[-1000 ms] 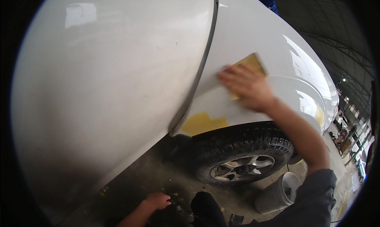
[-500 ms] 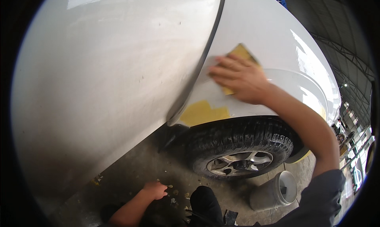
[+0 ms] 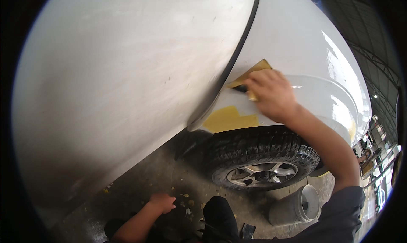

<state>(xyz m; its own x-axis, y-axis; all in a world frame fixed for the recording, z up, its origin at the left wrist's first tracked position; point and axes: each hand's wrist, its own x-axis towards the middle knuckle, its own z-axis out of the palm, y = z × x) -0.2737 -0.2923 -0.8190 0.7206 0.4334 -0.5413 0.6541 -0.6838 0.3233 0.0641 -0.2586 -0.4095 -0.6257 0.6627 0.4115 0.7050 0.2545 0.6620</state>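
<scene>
My right hand [image 3: 273, 92] is closed on a yellow piece of sandpaper [image 3: 256, 70] with a dark underside, at the white front fender [image 3: 292, 43]. One sheet edge stands tilted toward the dark gap beside the white door [image 3: 127, 65]. Below it, a patch of yellow filler [image 3: 231, 119] covers the fender's lower corner above the wheel arch. Down at the lower left, my left hand [image 3: 163, 202] hangs over the floor, fingers curled in, and I see nothing in it.
A black tyre [image 3: 222, 168] with a silver wheel sits under the fender. To its right a grey bucket [image 3: 290, 207] leans on its side or tilts; I cannot tell which. Yellow scraps [image 3: 190, 202] litter the concrete floor. A dark flat piece [image 3: 248, 231] lies near my knee [image 3: 220, 215].
My right hand has turned from lying flat over the sandpaper to gripping it by its right side, with the sheet tilted. My left hand has shifted slightly left.
</scene>
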